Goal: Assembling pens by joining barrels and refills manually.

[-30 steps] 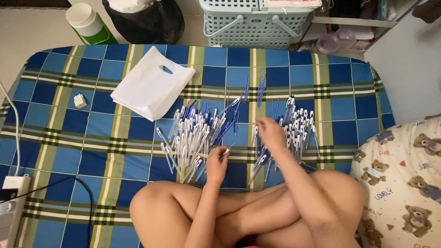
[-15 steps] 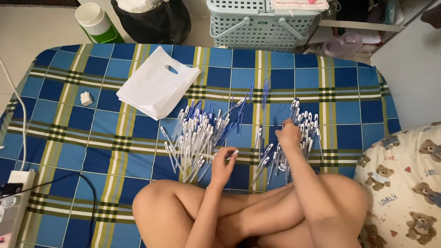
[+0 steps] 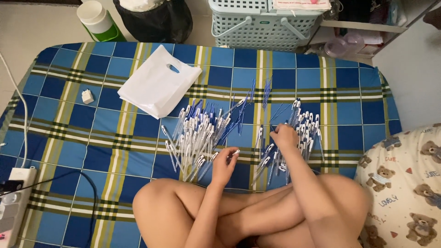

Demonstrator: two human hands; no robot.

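Observation:
I sit cross-legged on a blue plaid mattress (image 3: 349, 92). My left hand (image 3: 224, 166) is closed around one clear pen (image 3: 234, 152) with a white cap, just right of a big heap of similar pens (image 3: 195, 135). My right hand (image 3: 283, 136) rests fingers-down on a smaller heap of pens (image 3: 305, 126) to the right, pinching among them; what it grips is hidden. Loose blue refills (image 3: 266, 92) lie just beyond both heaps.
A white plastic bag (image 3: 158, 87) lies left of the pens, a small white plug (image 3: 87, 96) further left. A power strip (image 3: 11, 202) with a black cable sits at the left edge. A basket (image 3: 262, 23), a black bag (image 3: 156, 18) and a green-and-white tub (image 3: 98, 20) stand beyond the mattress; a teddy-bear pillow (image 3: 409, 183) is at right.
My right hand has shifted a little to the right, onto the smaller heap of pens. My left hand has stayed in about the same place by the big heap.

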